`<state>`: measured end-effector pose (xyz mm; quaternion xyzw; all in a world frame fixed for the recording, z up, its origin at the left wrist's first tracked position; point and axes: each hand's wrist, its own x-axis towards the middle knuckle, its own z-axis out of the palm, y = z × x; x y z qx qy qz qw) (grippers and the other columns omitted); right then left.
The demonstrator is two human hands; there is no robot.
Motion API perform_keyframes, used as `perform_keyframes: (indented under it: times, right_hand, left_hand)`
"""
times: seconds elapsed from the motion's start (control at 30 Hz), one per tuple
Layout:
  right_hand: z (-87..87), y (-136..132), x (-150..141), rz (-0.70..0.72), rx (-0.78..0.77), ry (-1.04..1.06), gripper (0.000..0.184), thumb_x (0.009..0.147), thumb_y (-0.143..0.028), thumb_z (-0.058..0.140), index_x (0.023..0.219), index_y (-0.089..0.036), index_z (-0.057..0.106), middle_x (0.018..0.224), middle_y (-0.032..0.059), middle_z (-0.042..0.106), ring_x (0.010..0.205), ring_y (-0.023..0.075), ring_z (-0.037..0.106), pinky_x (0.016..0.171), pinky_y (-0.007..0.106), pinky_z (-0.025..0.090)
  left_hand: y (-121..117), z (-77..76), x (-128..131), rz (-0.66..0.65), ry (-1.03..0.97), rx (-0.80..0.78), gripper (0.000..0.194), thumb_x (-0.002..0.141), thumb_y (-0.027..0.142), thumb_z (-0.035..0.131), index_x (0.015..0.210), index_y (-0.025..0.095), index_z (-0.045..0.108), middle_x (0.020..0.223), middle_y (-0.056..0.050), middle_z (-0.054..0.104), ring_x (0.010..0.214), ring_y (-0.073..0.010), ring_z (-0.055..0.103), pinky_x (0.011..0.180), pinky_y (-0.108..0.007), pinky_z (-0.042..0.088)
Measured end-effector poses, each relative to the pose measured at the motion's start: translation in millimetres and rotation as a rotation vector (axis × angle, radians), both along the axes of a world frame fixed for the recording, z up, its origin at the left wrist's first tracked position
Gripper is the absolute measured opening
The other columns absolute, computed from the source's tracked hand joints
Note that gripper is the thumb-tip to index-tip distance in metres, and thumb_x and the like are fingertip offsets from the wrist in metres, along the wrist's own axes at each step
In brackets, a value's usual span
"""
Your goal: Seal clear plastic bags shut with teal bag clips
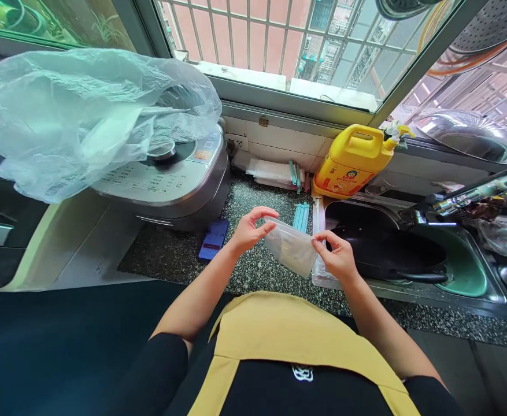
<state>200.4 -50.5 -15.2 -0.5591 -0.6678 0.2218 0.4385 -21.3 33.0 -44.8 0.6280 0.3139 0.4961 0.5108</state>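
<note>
Plastic bag (294, 248) held above the counter (247, 283).
The left hand (255, 228) and right hand (336, 257) each pinch one upper end; it is better to keep this edge evenly tight. Beyond are blue strips (300, 217), then a yellow jug (344, 164).

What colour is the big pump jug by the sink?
Yellow body with a yellow pump; the head view shows it best.

Jug label (349, 178) and chest logo (302, 372), both illegible
</note>
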Motion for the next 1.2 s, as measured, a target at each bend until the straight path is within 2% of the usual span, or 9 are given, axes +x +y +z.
perform_keyframes:
  times: [0.1,0.27,0.53,0.7,0.8,0.87,0.97,1.07,1.2]
  right_hand:
    - [1.8,0.1,3.6,-0.010,-0.033,0.006,0.008,0.079,-0.024,0.059,0.073,-0.020,0.063,0.068,0.0008,0.065,0.065,0.0151,0.060,0.063,0.029,0.049]
    - [1.1,0.3,12.6,-0.041,-0.057,-0.011,0.010,0.079,-0.028,0.061,0.074,-0.019,0.064,0.070,0.0008,0.066,0.065,0.0150,0.060,0.064,0.029,0.050]
    - [16.3,9.8,1.0,0.003,0.118,-0.174,0.026,0.079,-0.038,0.064,0.098,-0.021,0.063,0.094,0.0064,0.067,0.086,0.0200,0.060,0.076,0.036,0.049]
    - [34.8,23.3,-30.1,0.177,0.181,-0.328,0.013,0.084,-0.030,0.060,0.074,-0.021,0.062,0.071,0.0015,0.066,0.070,0.0164,0.057,0.069,0.033,0.043]
    - [42.8,26.8,-32.2,0.180,0.218,-0.263,0.017,0.084,-0.023,0.058,0.068,-0.020,0.059,0.066,0.0002,0.064,0.065,0.0145,0.054,0.066,0.031,0.042]
    - [47.5,27.5,-28.2,0.178,0.244,-0.204,0.015,0.084,-0.022,0.059,0.068,-0.021,0.059,0.067,0.0003,0.064,0.065,0.0144,0.054,0.065,0.030,0.043]
    - [51.9,28.2,-23.9,0.154,0.247,-0.180,0.015,0.083,-0.022,0.059,0.068,-0.021,0.059,0.066,0.0007,0.063,0.065,0.0148,0.053,0.064,0.031,0.043]
    - [51.4,28.9,-25.2,0.168,0.252,-0.195,0.015,0.082,-0.021,0.060,0.067,-0.021,0.059,0.066,0.0010,0.063,0.065,0.0148,0.053,0.064,0.031,0.043]
    - [48.4,28.9,-26.7,0.160,0.266,-0.178,0.014,0.081,-0.020,0.061,0.068,-0.021,0.059,0.066,0.0009,0.062,0.066,0.0151,0.053,0.063,0.031,0.043]
  left_hand:
    - [0.6,10.6,7.9,0.031,-0.053,-0.047,0.027,0.074,0.046,0.066,0.067,0.020,0.064,0.080,-0.006,0.067,0.084,-0.0186,0.062,0.083,-0.035,0.050]
    - [-3.0,16.4,4.5,0.089,-0.015,-0.112,0.027,0.072,0.044,0.067,0.071,0.018,0.065,0.071,-0.005,0.067,0.067,-0.0148,0.060,0.065,-0.028,0.050]
    - [-20.0,33.5,8.6,0.144,0.196,0.156,0.017,0.081,0.032,0.058,0.071,0.019,0.063,0.071,-0.004,0.067,0.069,-0.0154,0.061,0.067,-0.028,0.049]
    - [-27.2,41.9,18.3,0.111,0.210,0.251,0.013,0.080,0.034,0.060,0.078,0.021,0.063,0.076,-0.004,0.067,0.073,-0.0157,0.061,0.073,-0.030,0.049]
    - [-21.8,30.1,10.0,0.296,0.011,0.077,0.028,0.079,0.047,0.061,0.089,0.020,0.060,0.083,-0.005,0.066,0.077,-0.0148,0.062,0.074,-0.028,0.049]
    - [-18.2,17.1,2.3,0.377,-0.074,-0.113,0.039,0.074,0.057,0.061,0.081,0.019,0.060,0.074,-0.003,0.064,0.069,-0.0132,0.059,0.066,-0.026,0.048]
    - [-19.4,1.8,-0.4,0.151,-0.078,-0.492,0.055,0.069,0.070,0.055,0.061,0.016,0.059,0.057,-0.002,0.059,0.053,-0.0114,0.052,0.053,-0.024,0.042]
    - [-25.4,1.1,10.3,-0.097,-0.218,-0.799,0.056,0.067,0.070,0.056,0.059,0.015,0.060,0.057,-0.004,0.061,0.053,-0.0116,0.054,0.053,-0.024,0.042]
    - [-30.1,9.4,26.1,0.022,-0.502,-0.883,0.030,0.057,0.037,0.076,0.058,0.015,0.055,0.053,0.003,0.056,0.048,-0.0069,0.049,0.051,-0.019,0.040]
